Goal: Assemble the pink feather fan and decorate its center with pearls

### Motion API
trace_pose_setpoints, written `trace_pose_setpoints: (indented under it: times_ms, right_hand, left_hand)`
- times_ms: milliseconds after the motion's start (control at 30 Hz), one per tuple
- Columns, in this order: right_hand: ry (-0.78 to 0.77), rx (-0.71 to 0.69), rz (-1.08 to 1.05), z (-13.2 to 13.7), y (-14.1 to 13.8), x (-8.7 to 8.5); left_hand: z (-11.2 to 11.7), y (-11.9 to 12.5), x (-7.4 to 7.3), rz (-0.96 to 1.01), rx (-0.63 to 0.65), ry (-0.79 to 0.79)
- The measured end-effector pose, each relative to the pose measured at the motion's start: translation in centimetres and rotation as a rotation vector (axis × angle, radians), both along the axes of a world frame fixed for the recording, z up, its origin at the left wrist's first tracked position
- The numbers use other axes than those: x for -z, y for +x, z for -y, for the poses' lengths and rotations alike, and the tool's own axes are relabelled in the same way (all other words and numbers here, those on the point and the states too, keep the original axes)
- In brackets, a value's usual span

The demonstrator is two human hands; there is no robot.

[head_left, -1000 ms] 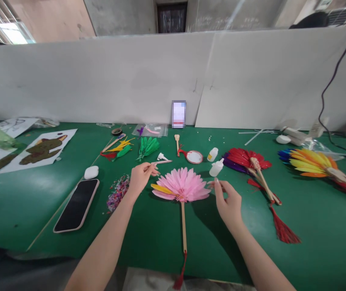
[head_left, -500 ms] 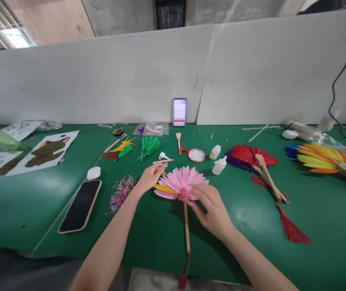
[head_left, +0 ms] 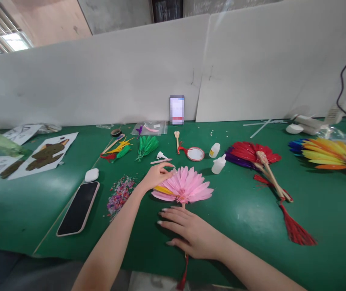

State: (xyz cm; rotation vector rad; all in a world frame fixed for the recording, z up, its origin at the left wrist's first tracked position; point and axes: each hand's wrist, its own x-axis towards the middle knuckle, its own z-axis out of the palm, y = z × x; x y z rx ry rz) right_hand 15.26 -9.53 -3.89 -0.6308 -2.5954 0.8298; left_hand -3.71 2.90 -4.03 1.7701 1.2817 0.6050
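A pink feather fan [head_left: 192, 186] with one yellow feather [head_left: 163, 189] on its left side lies on the green table. Its wooden handle [head_left: 183, 205] points toward me and ends in a red tassel [head_left: 183, 275]. My left hand [head_left: 157, 176] rests at the fan's upper left, fingers curved and apart, their tips at the pink feathers. Palm down, my right hand [head_left: 192, 232] lies across the handle with its fingers stretched out, hiding most of the wood. Just beyond the fan are a pink stick [head_left: 160, 161] and a white nozzle cap [head_left: 161, 155].
Two glue bottles [head_left: 218, 164] stand behind the fan, near a small round mirror-like disc [head_left: 195, 154]. Red [head_left: 251, 152] and rainbow [head_left: 321, 153] feather fans lie right. Left are colourful chips [head_left: 121, 197], a phone [head_left: 78, 208], a white case [head_left: 92, 175] and green feathers [head_left: 147, 146].
My right hand has moved from the fan's feathers down toward me onto the handle and flattened. My left hand has shifted slightly right, its fingers reaching over the feathers.
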Motion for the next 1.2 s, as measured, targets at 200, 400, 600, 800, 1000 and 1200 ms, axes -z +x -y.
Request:
trace_pose_setpoints:
  times_ms: [200,400,600,800,1000,1200]
  right_hand:
    - [-0.021,-0.011,0.021,0.0,-0.1,-0.2]
    - [-0.028,-0.005,0.025,0.0,-0.1,-0.5]
    - [-0.038,-0.004,0.016,0.0,-0.1,-0.6]
    - [-0.058,0.004,0.010,0.1,-0.1,-0.6]
    - [-0.074,0.002,0.014,0.0,-0.1,-0.6]
    - [-0.071,0.005,0.012,0.0,-0.1,-0.7]
  left_hand:
    - [-0.6,-0.4,0.4,-0.012,0.046,0.005]
    - [-0.4,-0.7,-0.4,-0.036,0.039,0.026]
    - [-0.3,-1.2,-0.6,-0.073,0.037,0.006]
    - [-1.1,-0.7,-1.0,-0.099,0.157,-0.007]
    - [-1.9,0.4,-1.0,-0.108,0.242,0.008]
    - [-1.7,0.3,-0.3,-0.088,0.232,0.006]
